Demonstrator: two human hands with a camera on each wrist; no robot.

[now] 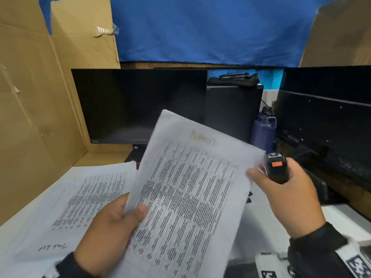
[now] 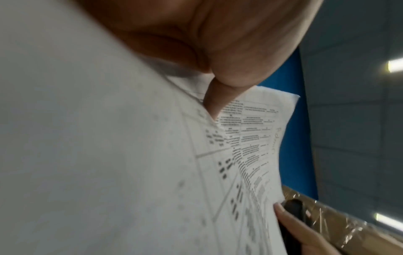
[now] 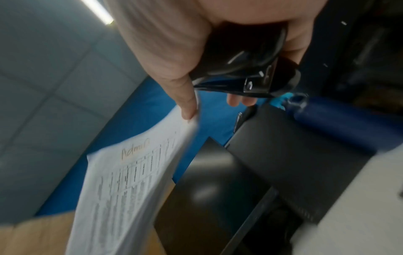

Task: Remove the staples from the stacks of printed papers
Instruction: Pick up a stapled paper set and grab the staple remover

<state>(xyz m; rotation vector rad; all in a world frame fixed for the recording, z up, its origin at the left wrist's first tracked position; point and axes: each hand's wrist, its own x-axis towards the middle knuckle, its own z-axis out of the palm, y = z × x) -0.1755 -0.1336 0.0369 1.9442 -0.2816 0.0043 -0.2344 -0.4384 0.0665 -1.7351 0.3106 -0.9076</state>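
Observation:
A printed paper set with a table of text and an orange handwritten word at its top is held up off the desk. My left hand pinches its lower left edge, thumb on top. My right hand grips a black staple remover with an orange tab, while its thumb tip touches the paper's right edge. The remover's black body sits in my palm. No staple shows. Another stack of printed papers lies flat on the desk to the left.
A dark monitor stands behind the papers, with a black box and a navy bottle to its right. Cardboard walls close off the left. Black equipment fills the right side. Blue cloth hangs behind.

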